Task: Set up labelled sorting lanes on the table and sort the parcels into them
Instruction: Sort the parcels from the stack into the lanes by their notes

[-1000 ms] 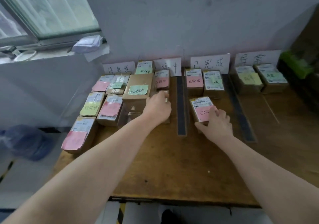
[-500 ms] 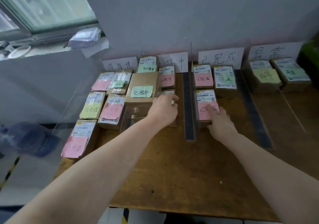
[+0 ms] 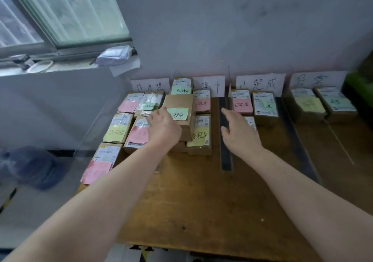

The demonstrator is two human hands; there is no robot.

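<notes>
The large plain brown cardboard parcel with a green sticky note point(image 3: 179, 108) stands left of the dark divider strip point(image 3: 226, 140). It is stacked on lower brown parcels, with a yellow-noted flat parcel point(image 3: 199, 138) between it and the strip.

Being the tallest thing in its lane, it is probably the likeliest to cause trouble. A sideways shove could slide it off the stack, push its neighbours towards the strip, or rub the loose green note away and leave the parcel unmarked.

The left hand point(image 3: 163, 128) lies against this parcel's side farther from the strip, with its back to the camera. Its fingers are hidden, so whether it grips or only touches the parcel cannot be told.

The right hand point(image 3: 240, 134) is just right of the strip, flat and spread wide, holding nothing. It hovers over a small white-labelled parcel point(image 3: 250, 122), and contact cannot be made out. A careless sweep there might nudge the pink-noted parcel point(image 3: 242, 103) beyond it.

White paper lane signs point(image 3: 260, 84) stand against the wall past the strip's far end, and the wooden bench point(image 3: 201, 211) carries everything.
</notes>
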